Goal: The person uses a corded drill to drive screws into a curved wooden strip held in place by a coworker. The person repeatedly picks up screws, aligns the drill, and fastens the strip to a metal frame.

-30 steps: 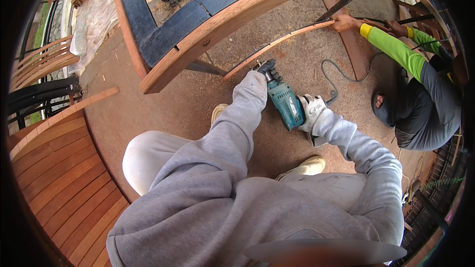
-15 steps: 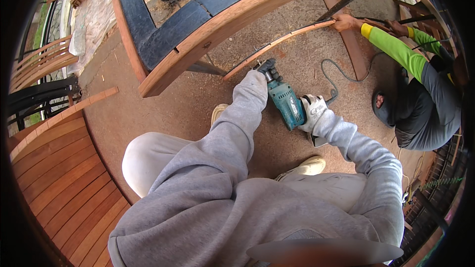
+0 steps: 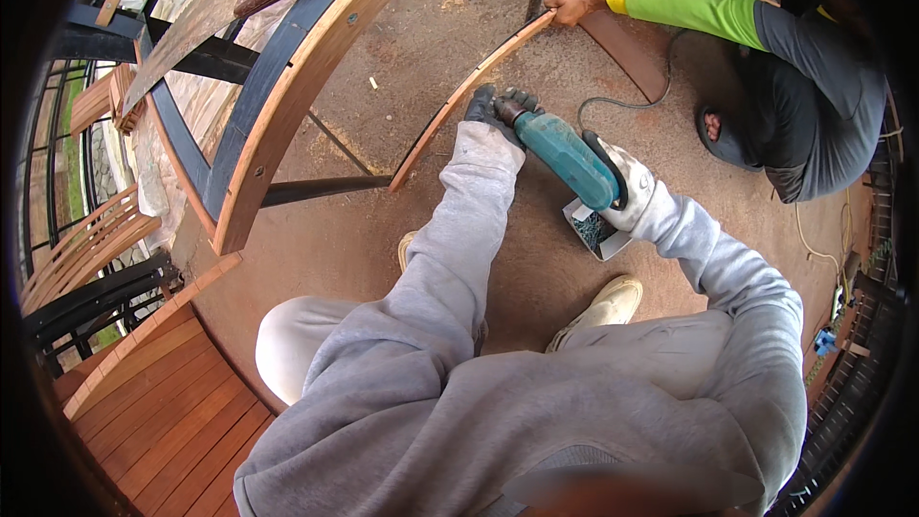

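Observation:
My right hand [image 3: 622, 190], in a white glove with a dark palm, wraps the rear grip of a teal power drill [image 3: 567, 158]. The drill's nose points up and left, toward a narrow curved wooden strip [image 3: 426, 139] with a dark edge. My left hand [image 3: 496, 107], in a dark-palmed glove, is closed at the drill's chuck, right beside the strip. Its fingers hide the drill tip and whatever they pinch. A co-worker's bare hand [image 3: 577, 6] grips the strip's far end.
An open box [image 3: 614, 246] of screws sits on the floor below the drill. A large curved wood-and-black-metal frame [image 3: 287, 105] rises at upper left. Slatted wooden panelling [image 3: 172, 402] lies at lower left. The drill's cord [image 3: 613, 101] loops toward the crouching co-worker [image 3: 814, 124].
The view has shifted, and the frame now stands steeper at left. The drill has turned to lean further left. More of the screw box shows. Both hands stay at the drill.

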`<state>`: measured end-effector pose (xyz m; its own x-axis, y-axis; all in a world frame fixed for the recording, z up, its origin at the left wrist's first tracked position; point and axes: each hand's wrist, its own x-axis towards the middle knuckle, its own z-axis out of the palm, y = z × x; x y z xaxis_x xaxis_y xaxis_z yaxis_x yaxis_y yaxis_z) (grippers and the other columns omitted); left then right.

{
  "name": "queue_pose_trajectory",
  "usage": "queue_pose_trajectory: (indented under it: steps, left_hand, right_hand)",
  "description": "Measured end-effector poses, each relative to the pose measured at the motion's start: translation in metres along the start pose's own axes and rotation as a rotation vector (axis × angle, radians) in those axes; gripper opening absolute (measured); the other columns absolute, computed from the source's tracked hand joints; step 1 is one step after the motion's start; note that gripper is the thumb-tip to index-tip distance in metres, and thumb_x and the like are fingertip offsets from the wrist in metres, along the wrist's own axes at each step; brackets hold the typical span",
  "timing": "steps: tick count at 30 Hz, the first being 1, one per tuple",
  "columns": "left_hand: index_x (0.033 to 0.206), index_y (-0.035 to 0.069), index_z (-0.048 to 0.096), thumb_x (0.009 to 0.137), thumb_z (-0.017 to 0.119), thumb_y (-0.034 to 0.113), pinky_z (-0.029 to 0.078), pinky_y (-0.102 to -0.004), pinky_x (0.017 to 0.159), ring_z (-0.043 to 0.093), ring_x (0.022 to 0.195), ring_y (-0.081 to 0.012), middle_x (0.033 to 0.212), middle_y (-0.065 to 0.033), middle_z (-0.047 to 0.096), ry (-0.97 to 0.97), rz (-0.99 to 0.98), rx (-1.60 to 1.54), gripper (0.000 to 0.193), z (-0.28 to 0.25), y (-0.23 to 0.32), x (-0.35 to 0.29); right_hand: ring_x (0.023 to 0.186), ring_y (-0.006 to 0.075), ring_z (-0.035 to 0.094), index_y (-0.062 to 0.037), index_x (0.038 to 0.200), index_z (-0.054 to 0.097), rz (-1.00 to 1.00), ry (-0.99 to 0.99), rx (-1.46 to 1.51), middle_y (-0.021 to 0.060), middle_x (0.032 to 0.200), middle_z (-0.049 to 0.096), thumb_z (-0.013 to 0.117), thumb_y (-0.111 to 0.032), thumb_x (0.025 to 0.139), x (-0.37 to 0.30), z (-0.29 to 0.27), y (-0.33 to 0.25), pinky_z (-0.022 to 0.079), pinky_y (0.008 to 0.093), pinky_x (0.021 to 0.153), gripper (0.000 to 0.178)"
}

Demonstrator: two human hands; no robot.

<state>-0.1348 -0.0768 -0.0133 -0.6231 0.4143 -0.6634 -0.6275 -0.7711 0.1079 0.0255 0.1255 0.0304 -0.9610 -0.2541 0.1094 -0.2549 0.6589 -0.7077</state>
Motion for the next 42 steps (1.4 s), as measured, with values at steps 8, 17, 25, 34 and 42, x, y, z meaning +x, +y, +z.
queue_pose_trajectory:
  steps: [8,17,25,34,42]
  left_hand:
    - [0.138,-0.008,0.044,0.107,0.032,0.01,0.047,-0.053,0.114,0.059,0.124,-0.0376,0.129,-0.0245,0.058,-0.263,-0.082,0.036,0.038,0.066,-0.04,0.0]
    - [0.137,-0.004,0.051,0.103,0.052,0.008,0.049,-0.0471,0.113,0.06,0.127,-0.0324,0.135,-0.0204,0.061,-0.419,0.142,0.467,0.036,0.036,-0.059,0.035]
    - [0.105,0.005,0.063,0.098,0.063,0.036,0.055,-0.0551,0.059,0.07,0.071,-0.0415,0.094,-0.0241,0.071,0.014,-0.092,1.045,0.032,-0.009,-0.068,0.099]
    - [0.095,0.016,0.062,0.099,0.064,0.038,0.039,-0.0332,0.043,0.051,0.05,-0.0165,0.066,0.0,0.056,-0.013,-0.031,1.203,0.022,-0.002,-0.091,0.13]
    - [0.114,0.018,0.066,0.101,0.058,0.031,0.053,-0.04,0.084,0.065,0.097,-0.0198,0.11,-0.0002,0.07,-0.03,0.02,0.895,0.02,-0.005,-0.09,0.129]
  right_hand:
    - [0.093,0.024,0.071,-0.0008,0.134,0.056,0.455,0.302,1.045,0.0151,0.113,0.07,0.073,-0.028,0.092,-0.031,-0.067,0.021,0.06,0.0373,0.081,0.052]
    - [0.087,0.0219,0.07,0.0001,0.13,0.059,0.474,0.477,1.345,0.0142,0.111,0.07,0.073,-0.032,0.092,-0.089,-0.085,0.016,0.061,0.0359,0.078,0.052]
    - [0.087,0.0236,0.071,0.0008,0.128,0.061,0.418,0.626,1.45,0.015,0.108,0.071,0.071,-0.026,0.092,-0.135,-0.062,0.016,0.06,0.0378,0.078,0.047]
    - [0.08,0.0204,0.072,-0.0018,0.114,0.069,0.489,0.688,1.564,0.0115,0.096,0.072,0.083,-0.024,0.084,-0.161,-0.043,0.011,0.061,0.0361,0.073,0.04]
    - [0.083,0.0238,0.072,-0.0002,0.117,0.066,0.359,0.715,1.671,0.014,0.101,0.071,0.077,-0.021,0.089,-0.163,-0.024,0.019,0.061,0.0381,0.075,0.036]
